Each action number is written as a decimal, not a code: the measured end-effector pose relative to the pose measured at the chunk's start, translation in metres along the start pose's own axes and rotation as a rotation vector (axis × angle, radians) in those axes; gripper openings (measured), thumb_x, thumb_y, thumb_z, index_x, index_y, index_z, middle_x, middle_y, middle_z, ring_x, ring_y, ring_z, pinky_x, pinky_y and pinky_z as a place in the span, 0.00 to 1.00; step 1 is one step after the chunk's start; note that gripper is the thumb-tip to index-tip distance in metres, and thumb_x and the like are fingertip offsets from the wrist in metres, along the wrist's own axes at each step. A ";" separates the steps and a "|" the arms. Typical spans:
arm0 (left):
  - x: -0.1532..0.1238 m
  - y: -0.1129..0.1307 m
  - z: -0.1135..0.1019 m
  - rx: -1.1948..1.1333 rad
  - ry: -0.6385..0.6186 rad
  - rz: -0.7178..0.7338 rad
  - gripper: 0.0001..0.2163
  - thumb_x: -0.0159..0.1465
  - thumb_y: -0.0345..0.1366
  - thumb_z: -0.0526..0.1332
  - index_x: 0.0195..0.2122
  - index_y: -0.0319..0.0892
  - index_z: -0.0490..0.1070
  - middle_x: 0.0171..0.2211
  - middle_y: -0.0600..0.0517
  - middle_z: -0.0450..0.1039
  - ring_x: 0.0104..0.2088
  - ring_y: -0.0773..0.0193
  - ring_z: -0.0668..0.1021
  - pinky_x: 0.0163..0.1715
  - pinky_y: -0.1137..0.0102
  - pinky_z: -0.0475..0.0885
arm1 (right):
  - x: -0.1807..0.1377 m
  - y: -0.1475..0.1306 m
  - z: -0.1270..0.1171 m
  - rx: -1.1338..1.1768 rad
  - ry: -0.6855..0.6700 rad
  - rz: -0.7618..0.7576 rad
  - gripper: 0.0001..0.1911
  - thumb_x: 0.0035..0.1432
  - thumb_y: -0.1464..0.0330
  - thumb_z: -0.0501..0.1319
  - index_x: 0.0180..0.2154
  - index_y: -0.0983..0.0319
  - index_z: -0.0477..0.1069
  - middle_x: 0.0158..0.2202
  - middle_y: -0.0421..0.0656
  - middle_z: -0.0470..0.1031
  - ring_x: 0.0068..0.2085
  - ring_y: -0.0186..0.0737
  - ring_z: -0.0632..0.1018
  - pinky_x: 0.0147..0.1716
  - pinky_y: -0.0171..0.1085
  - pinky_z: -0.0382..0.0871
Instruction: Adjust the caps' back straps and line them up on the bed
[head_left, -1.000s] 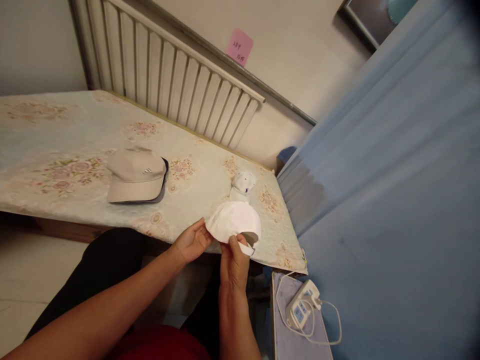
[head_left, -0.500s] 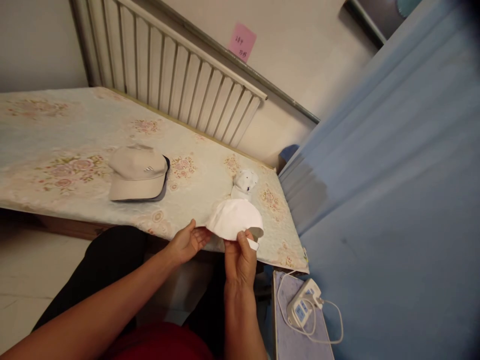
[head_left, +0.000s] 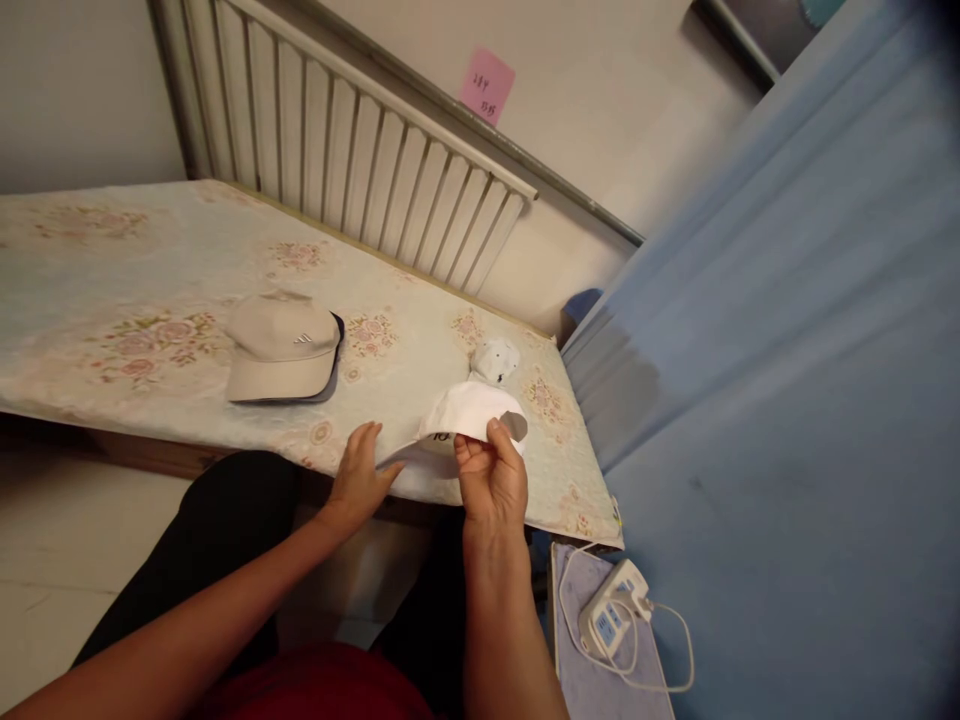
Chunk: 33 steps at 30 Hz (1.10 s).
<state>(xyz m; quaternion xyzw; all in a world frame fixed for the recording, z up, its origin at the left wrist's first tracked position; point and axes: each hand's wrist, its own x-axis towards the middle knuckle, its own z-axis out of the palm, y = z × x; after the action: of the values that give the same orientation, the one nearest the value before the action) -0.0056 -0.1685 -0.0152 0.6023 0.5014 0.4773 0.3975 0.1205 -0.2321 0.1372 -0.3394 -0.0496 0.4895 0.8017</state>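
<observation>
White cap [head_left: 474,408]: located at center, slightly below mid-frame, over the near edge of the bed [head_left: 409,335]. The rear opening faces right; the brim points lower left. Dark characters show at the inner edge on the left; they are too small to read.

Right hand [head_left: 491,480]: thumb and fingers closed on the cap's edge beside the rear opening.

Left hand [head_left: 360,482]: at the brim end, thumb and fingers spread wide. Contact with the brim cannot be told.

Small cap [head_left: 496,358]: on the bed, directly behind the white cap in view. A small dark emblem is visible; its form is unclear.

Beige cap [head_left: 281,345]: on the bed, left of center, brim toward the lower edge of the frame. Marking: three slanted bars, Adidas type. A dark edge shows along its right side.

Note [head_left: 487,85]: pink, upper center, two handwritten lines. The upper line appears to read "284"; the lower is uncertain.

Power strip [head_left: 611,612]: lower right, blue label panels, text illegible.
</observation>
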 end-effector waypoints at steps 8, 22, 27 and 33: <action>0.005 0.029 -0.012 0.135 -0.329 0.104 0.19 0.63 0.47 0.52 0.44 0.39 0.74 0.37 0.47 0.80 0.38 0.54 0.80 0.41 0.65 0.72 | -0.002 0.002 0.001 -0.179 -0.250 0.025 0.14 0.48 0.69 0.69 0.38 0.63 0.72 0.37 0.44 0.81 0.39 0.41 0.82 0.38 0.38 0.75; 0.001 0.029 -0.013 -0.546 -0.135 -0.360 0.22 0.58 0.42 0.65 0.52 0.38 0.72 0.45 0.42 0.79 0.41 0.54 0.81 0.40 0.63 0.76 | 0.013 0.023 -0.124 -0.414 0.309 -0.253 0.17 0.43 0.64 0.71 0.35 0.63 0.72 0.25 0.36 0.77 0.27 0.28 0.77 0.29 0.27 0.71; -0.004 0.038 -0.006 -0.763 -0.137 -0.439 0.20 0.59 0.38 0.66 0.51 0.37 0.70 0.41 0.44 0.80 0.37 0.57 0.82 0.38 0.66 0.76 | -0.003 0.047 -0.139 -0.455 0.043 -0.022 0.23 0.46 0.63 0.71 0.44 0.64 0.73 0.38 0.44 0.80 0.38 0.36 0.81 0.38 0.34 0.75; -0.019 0.058 0.000 -0.909 -0.256 -0.475 0.20 0.58 0.36 0.66 0.51 0.36 0.70 0.42 0.43 0.80 0.39 0.56 0.82 0.43 0.65 0.76 | -0.017 0.071 -0.115 -0.280 -0.150 0.006 0.31 0.49 0.64 0.69 0.55 0.62 0.68 0.49 0.50 0.78 0.48 0.47 0.79 0.51 0.49 0.73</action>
<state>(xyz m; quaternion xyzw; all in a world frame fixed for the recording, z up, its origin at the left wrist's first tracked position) 0.0064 -0.1978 0.0367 0.2925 0.3140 0.4662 0.7736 0.1058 -0.2824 0.0117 -0.4106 -0.1762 0.5041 0.7391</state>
